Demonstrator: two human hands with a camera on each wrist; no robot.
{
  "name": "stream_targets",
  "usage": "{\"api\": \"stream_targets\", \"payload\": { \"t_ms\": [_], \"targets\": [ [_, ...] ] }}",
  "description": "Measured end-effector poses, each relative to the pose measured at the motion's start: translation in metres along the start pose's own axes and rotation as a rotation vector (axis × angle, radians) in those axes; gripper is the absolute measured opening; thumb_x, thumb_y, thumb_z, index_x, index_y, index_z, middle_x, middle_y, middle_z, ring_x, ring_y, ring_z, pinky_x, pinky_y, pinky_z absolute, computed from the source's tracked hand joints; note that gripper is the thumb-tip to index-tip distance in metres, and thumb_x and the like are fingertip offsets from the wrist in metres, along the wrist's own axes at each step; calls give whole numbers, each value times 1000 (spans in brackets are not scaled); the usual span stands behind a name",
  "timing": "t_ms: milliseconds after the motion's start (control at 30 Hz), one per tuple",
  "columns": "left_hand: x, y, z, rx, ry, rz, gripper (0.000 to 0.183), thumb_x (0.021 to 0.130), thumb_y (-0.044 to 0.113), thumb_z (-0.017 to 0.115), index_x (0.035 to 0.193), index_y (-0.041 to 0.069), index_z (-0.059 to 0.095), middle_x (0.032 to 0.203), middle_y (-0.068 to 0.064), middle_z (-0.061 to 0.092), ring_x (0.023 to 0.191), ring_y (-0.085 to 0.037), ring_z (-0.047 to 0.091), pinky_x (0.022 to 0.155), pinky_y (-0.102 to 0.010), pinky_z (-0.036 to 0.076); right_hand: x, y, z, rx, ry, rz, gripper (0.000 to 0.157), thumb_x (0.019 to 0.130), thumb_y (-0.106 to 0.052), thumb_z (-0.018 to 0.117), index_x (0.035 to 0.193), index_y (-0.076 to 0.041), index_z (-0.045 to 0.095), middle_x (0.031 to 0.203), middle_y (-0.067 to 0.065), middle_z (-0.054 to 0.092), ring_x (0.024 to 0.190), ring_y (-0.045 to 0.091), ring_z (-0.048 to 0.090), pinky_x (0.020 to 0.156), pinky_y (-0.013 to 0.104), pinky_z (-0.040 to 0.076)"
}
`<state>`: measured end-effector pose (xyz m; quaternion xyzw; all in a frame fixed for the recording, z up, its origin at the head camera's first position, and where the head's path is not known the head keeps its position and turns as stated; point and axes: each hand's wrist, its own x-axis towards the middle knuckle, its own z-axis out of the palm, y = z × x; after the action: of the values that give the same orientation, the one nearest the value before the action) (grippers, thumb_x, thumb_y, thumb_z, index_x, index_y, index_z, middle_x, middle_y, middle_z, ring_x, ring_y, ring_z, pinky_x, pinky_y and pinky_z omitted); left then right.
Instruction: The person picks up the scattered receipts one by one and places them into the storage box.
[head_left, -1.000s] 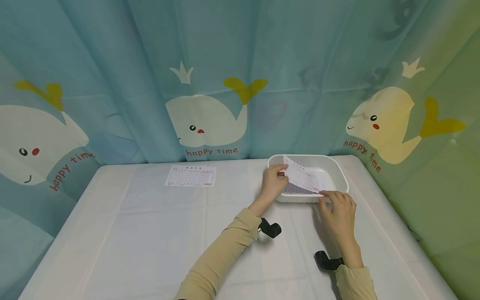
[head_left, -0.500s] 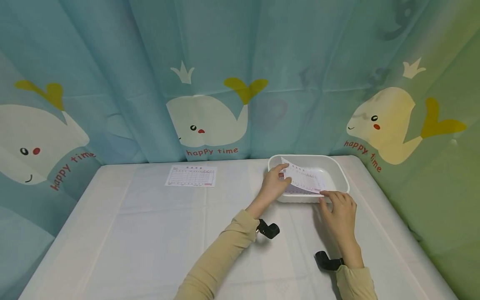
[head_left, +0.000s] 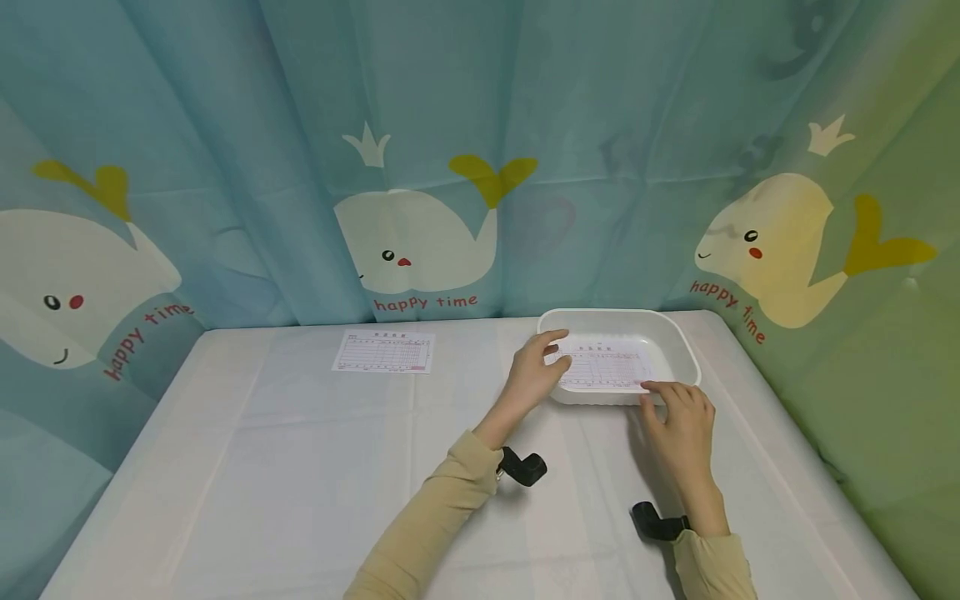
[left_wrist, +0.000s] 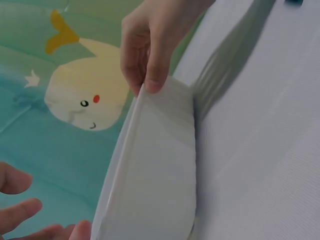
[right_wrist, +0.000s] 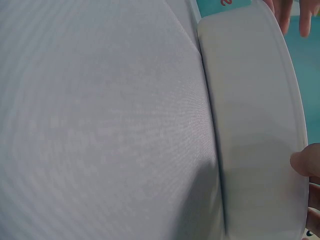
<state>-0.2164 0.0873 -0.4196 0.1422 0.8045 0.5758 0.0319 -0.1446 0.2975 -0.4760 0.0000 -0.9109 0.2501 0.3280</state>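
Note:
A printed form slip (head_left: 600,367) lies flat inside the white plastic tray (head_left: 671,337) at the table's back right. My left hand (head_left: 534,371) is over the tray's left end, beside the slip, thumb and fingers spread apart with nothing between them. Its fingertips (left_wrist: 25,207) show loosely parted near the rim in the left wrist view. My right hand (head_left: 681,421) pinches the tray's front rim near the right corner. The thumb presses the outer wall and the fingers reach inside, as the left wrist view shows.
A second printed slip (head_left: 382,352) lies flat at the back left of the white-covered table (head_left: 300,475). Behind the table hangs a blue-green curtain (head_left: 600,167) with whale prints. Black wrist-worn devices show on both wrists, the left device (head_left: 525,468) just above the cloth.
The slip's raised left end has come down, and it now lies flat in the tray. My left hand has let go and drawn slightly back to the left. The right hand stays on the rim.

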Motion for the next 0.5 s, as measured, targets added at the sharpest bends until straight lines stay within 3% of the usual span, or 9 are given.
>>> {"api": "stream_targets", "payload": {
  "t_ms": [333, 500],
  "targets": [
    [-19, -6, -22, -90, 44, -46, 42, 92, 13, 57, 134, 13, 56, 138, -9, 53, 124, -28, 54, 100, -43, 48, 0, 1, 1, -5, 8, -13, 16, 82, -3, 68, 97, 1, 69, 98, 23, 68, 101, 39, 51, 98, 58, 29],
    [-26, -12, -32, -121, 76, -27, 40, 92, 9, 58, 132, 10, 57, 136, -10, 56, 122, -28, 56, 97, -41, 51, 0, 1, 0, -7, 3, -8, 16, 82, -3, 68, 98, 1, 69, 98, 23, 68, 101, 39, 51, 98, 58, 28]
  ]
}}
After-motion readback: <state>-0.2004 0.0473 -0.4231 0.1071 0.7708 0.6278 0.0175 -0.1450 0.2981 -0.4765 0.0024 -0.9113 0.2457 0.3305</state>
